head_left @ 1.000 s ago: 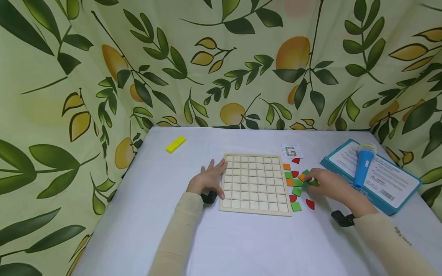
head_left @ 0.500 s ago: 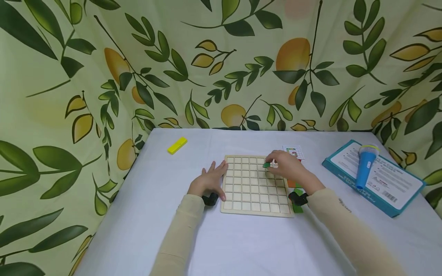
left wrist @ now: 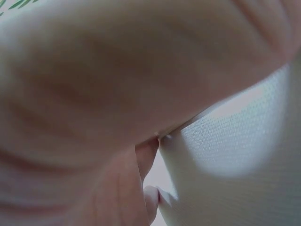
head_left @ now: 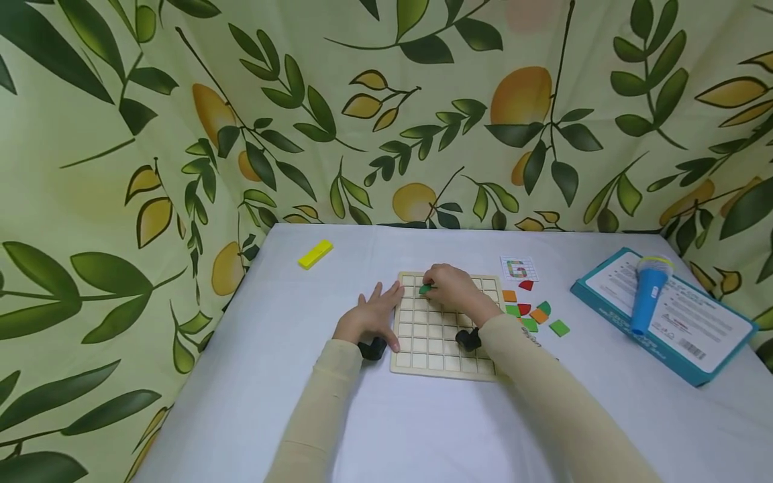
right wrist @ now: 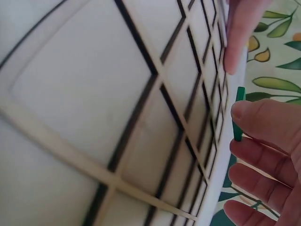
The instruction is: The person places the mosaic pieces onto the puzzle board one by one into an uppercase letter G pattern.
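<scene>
A pale wooden grid board (head_left: 441,374) lies on the white cloth in front of me. My left hand (head_left: 370,320) rests along its left edge with the fingers spread, touching the rim. Over the upper left of the grid, my right hand (head_left: 454,288) pinches a small green tile (head_left: 425,290). In the right wrist view that green tile (right wrist: 239,115) is seen edge-on between thumb and forefinger, above the grid. Several red, orange and green tiles lie loose right of the board, among them a green square (head_left: 559,327) and an orange square (head_left: 510,295). My right forearm hides the board's lower right corner.
A small pattern card (head_left: 518,269) lies beyond the loose tiles. On the right, a blue toy microphone (head_left: 649,298) rests on a teal box (head_left: 676,329). A yellow block (head_left: 316,255) sits at the back left. A leaf-print curtain (head_left: 386,114) hangs behind the table.
My right hand has gone from the loose tiles leftward over the board, carrying the green tile to its upper left. My left hand has stayed at the board's left edge.
</scene>
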Demonstrator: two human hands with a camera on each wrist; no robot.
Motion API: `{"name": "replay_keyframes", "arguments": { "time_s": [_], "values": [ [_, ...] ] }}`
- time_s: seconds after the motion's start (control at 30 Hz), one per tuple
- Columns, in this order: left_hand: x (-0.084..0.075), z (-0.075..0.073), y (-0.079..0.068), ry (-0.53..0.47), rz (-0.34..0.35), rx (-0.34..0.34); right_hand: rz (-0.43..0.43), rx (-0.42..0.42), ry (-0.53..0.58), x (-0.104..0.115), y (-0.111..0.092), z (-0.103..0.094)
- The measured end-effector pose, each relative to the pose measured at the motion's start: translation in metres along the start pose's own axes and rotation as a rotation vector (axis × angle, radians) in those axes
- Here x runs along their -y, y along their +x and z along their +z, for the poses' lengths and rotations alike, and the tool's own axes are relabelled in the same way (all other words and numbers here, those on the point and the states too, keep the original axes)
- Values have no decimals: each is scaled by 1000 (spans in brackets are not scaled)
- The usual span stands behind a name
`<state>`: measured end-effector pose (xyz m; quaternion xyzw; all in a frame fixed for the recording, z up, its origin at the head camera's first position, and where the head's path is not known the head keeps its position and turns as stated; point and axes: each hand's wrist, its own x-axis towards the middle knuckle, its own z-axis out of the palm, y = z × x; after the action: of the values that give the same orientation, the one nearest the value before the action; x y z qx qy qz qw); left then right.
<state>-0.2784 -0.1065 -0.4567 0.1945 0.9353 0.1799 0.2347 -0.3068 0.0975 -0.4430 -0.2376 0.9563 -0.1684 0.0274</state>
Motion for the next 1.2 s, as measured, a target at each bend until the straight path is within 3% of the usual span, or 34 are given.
{"name": "replay_keyframes", "arguments": {
  "time_s": [0.23, 0.8, 1.2],
  "values": [
    [0, 1, -1, -3, -1, -11, 17, 36, 5, -1, 5, 8],
    [0, 2, 0, -6, -7, -9, 53, 36, 35, 3, 8, 15],
    [0, 2, 1, -14, -1, -16, 31, -20, 23, 5, 4, 14]
  ]
}}
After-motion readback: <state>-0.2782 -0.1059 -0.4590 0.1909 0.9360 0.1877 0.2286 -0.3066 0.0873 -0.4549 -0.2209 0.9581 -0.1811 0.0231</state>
